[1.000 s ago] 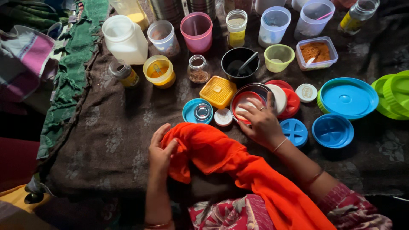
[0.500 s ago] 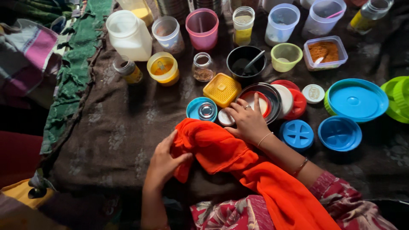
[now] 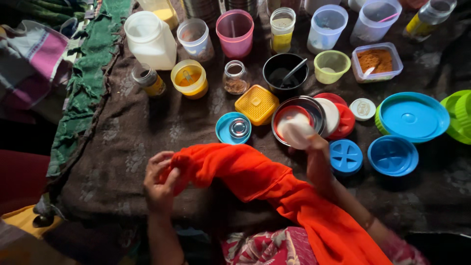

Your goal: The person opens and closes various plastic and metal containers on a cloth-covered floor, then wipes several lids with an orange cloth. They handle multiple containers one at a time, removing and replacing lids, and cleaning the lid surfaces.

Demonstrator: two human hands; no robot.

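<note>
My left hand (image 3: pixel 159 180) grips the end of an orange cloth (image 3: pixel 255 181) that runs across the dark mat toward my lap. My right hand (image 3: pixel 316 147) is raised and holds a small white lid (image 3: pixel 296 131) with its flat face toward the camera, above a steel bowl (image 3: pixel 314 107) that has a red lid inside. A blue lid (image 3: pixel 233 128) with a small clear lid on it lies just left of the bowl. A yellow square lid (image 3: pixel 253 104) lies behind it.
Open jars and tubs stand along the back: a white jug (image 3: pixel 150 40), a pink cup (image 3: pixel 234 33), a black bowl with a spoon (image 3: pixel 285 73), a box of orange powder (image 3: pixel 375 61). Blue lids (image 3: pixel 392 155) and green lids (image 3: pixel 456 115) lie at right. A green cloth (image 3: pixel 88 83) edges the mat at left.
My right hand picked the small white lid up from beside the blue lid and lifted it. My left hand shifted left, pulling the orange cloth's end with it.
</note>
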